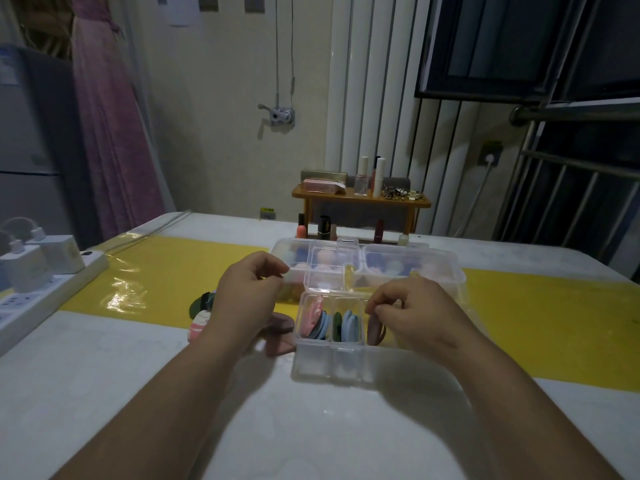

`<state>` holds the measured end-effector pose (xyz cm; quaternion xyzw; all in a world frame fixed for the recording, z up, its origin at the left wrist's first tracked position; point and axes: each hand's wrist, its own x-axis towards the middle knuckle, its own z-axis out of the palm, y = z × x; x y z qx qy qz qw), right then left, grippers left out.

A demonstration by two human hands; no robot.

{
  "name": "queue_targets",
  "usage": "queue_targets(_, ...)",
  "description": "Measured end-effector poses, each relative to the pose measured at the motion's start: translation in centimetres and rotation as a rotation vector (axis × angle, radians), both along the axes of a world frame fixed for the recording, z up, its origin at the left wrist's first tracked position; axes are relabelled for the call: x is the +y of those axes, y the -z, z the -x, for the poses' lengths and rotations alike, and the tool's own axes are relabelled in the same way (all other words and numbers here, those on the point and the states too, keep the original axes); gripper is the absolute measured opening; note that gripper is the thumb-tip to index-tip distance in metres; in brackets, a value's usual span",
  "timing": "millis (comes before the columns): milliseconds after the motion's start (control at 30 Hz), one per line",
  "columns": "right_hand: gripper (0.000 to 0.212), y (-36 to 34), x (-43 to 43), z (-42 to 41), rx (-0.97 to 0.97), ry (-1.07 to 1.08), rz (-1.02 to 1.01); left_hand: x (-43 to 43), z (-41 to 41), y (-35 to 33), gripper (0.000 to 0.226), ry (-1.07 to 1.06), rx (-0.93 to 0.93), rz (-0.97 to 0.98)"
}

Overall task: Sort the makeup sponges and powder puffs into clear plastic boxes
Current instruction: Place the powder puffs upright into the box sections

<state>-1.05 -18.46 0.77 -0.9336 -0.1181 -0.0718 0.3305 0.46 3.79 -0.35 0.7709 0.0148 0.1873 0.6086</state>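
A small clear divided box (330,362) sits on the table in front of me with its lid (325,271) raised. Its left cell holds pink and blue powder puffs (313,320), and the middle cell holds green and blue ones (346,323). My right hand (415,317) is over the right cell, its fingertips pinching a mauve puff (374,329) that stands in it. My left hand (247,296) hovers left of the box with its fingers curled, and I see nothing in it. Loose puffs lie under it: green (198,304), pink-and-white (198,326) and mauve (280,336).
A larger clear box (381,261) with sponges stands just behind the small one. Lipsticks (323,228) and a small wooden shelf (360,199) with bottles stand at the table's far edge. A power strip (45,289) with chargers lies at the left edge.
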Motion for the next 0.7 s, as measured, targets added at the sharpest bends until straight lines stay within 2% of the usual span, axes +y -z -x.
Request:
queue_targets(167,0.028,-0.1,0.2,0.1,0.012,0.008,0.085,0.6,-0.5,0.2,0.025,-0.051,0.007,-0.042)
queue_targets(367,0.011,-0.2,0.4,0.4,-0.045,0.052,0.076,0.8,-0.8,0.5,0.023,-0.087,0.004,-0.018)
queue_targets(700,0.011,0.0,0.5,0.0,-0.024,0.083,0.16,1.1,-1.1,0.6,0.021,-0.109,-0.01,-0.057)
